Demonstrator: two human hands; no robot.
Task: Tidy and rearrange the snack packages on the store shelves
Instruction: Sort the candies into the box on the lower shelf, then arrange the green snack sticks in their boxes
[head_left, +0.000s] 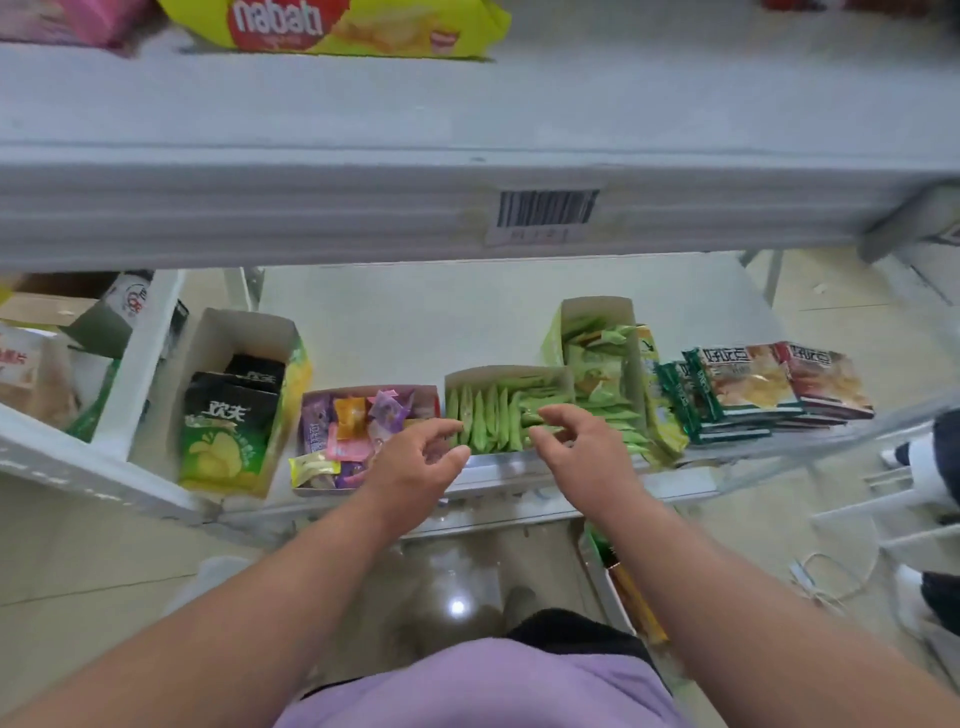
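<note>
On the lower shelf (519, 312) stands a cardboard box of small green snack packets (491, 415), lined up on edge. My left hand (415, 457) hovers at the box's front left corner with loosely curled fingers, holding nothing. My right hand (576, 441) reaches over the box's front right; its fingertips touch the green packets there, and I cannot make out a firm grip. Left of it sits a tray of mixed purple, pink and orange candy packets (353, 431). Behind to the right, a taller box holds light green packets (597, 374).
A box of black-and-green chip bags (228, 415) stands at the left. Flat stacked biscuit packs (753, 384) lie at the right. The upper shelf (311, 208) overhangs, with a yellow Nabati bag (337, 26). A person's legs and shoes (930, 452) are at the far right.
</note>
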